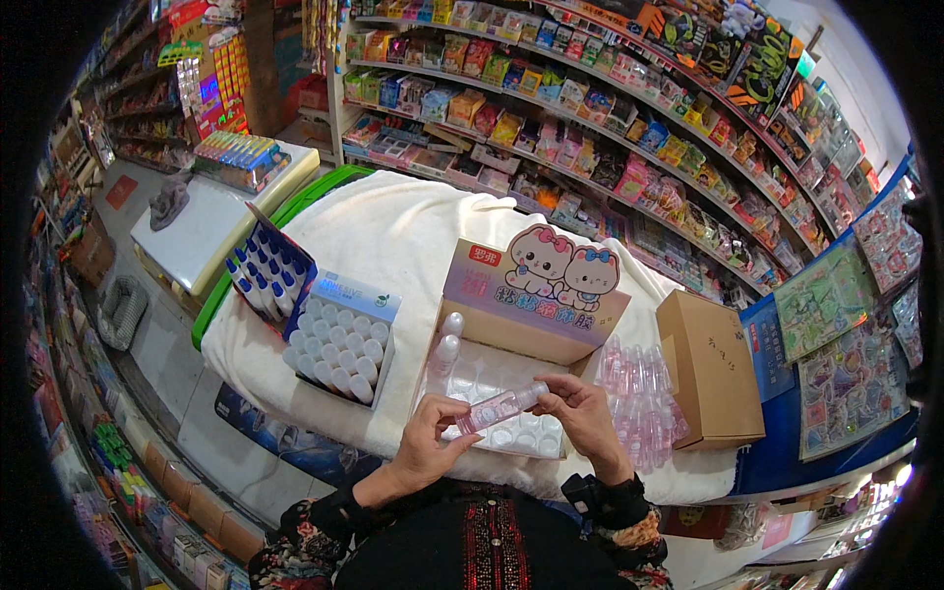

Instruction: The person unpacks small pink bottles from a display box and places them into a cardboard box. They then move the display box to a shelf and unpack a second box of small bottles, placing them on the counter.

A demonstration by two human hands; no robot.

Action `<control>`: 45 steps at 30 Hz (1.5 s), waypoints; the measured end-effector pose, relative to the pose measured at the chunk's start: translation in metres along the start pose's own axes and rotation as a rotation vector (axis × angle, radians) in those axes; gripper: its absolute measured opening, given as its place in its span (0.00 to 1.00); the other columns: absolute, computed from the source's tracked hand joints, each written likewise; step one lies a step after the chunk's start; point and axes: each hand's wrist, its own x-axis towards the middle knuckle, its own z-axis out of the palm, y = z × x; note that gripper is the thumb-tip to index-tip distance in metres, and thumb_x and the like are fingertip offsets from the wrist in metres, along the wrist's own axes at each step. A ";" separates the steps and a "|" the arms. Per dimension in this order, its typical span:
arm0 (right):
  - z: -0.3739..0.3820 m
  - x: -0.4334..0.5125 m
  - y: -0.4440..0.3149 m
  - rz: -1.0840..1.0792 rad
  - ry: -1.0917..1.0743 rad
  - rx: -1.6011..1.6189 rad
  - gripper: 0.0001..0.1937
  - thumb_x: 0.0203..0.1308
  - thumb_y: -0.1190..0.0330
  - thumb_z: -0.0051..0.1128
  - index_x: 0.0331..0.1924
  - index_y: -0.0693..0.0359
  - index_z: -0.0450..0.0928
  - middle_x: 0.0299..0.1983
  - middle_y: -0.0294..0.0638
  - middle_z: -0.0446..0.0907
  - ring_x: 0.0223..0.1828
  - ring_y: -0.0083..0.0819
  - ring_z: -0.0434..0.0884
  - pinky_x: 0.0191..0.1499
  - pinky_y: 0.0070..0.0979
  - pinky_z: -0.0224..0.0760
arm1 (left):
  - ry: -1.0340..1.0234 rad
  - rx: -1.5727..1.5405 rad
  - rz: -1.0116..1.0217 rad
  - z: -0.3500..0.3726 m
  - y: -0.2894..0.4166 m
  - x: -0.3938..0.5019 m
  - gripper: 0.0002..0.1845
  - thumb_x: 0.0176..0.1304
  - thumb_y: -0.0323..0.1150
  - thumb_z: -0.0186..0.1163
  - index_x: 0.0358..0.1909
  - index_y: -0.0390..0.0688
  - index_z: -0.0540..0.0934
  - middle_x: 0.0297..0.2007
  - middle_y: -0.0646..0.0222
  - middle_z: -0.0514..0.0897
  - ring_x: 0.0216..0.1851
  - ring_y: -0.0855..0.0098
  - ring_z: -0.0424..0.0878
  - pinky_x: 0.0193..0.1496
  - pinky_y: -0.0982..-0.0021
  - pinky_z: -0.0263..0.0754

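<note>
Both hands hold one clear pink liquid glue bottle (498,410) tilted over an open display box. My left hand (434,436) grips its lower end, and my right hand (579,413) pinches its whitish cap end. Beneath them, the cardboard display box (542,295), with two cartoon cats on its raised lid, contains a tray with rows of round holes (509,435). Two bottles (445,352) stand at the tray's left side. Right of the box lies a pile of pink bottles (643,405) on the white cloth.
A box of glue sticks (339,339) and a box of blue-capped bottles (267,276) stand on the cloth (398,221) at left. A brown cardboard box (708,369) is at right, beside packaged sticker sheets (855,391). Stocked shelves (516,96) line the back.
</note>
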 end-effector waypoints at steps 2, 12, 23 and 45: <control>0.002 0.001 -0.002 0.009 0.003 -0.030 0.15 0.60 0.72 0.55 0.50 0.71 0.73 0.37 0.44 0.81 0.37 0.28 0.81 0.42 0.23 0.75 | 0.004 0.057 0.031 0.000 -0.001 0.000 0.21 0.48 0.21 0.67 0.44 0.38 0.70 0.41 0.63 0.73 0.42 0.69 0.77 0.42 0.74 0.77; 0.017 0.035 -0.030 -0.596 0.154 -0.739 0.13 0.52 0.79 0.58 0.44 0.67 0.75 0.32 0.46 0.80 0.30 0.33 0.80 0.35 0.24 0.72 | -0.097 0.612 0.338 -0.020 -0.010 0.003 0.12 0.46 0.26 0.67 0.33 0.37 0.77 0.34 0.63 0.78 0.43 0.59 0.76 0.46 0.64 0.72; 0.042 0.097 -0.006 -0.813 0.030 -0.928 0.14 0.49 0.78 0.58 0.42 0.66 0.73 0.33 0.50 0.77 0.36 0.45 0.78 0.36 0.34 0.71 | -0.254 0.830 0.451 -0.030 -0.019 -0.011 0.11 0.45 0.27 0.65 0.32 0.38 0.78 0.37 0.66 0.78 0.46 0.63 0.74 0.51 0.63 0.70; 0.042 0.067 -0.024 -0.874 0.212 -1.001 0.16 0.50 0.80 0.45 0.45 0.65 0.69 0.37 0.53 0.75 0.39 0.49 0.77 0.40 0.37 0.72 | -0.197 0.825 0.573 -0.027 -0.034 -0.012 0.09 0.48 0.27 0.63 0.33 0.37 0.77 0.36 0.65 0.79 0.44 0.63 0.76 0.52 0.62 0.68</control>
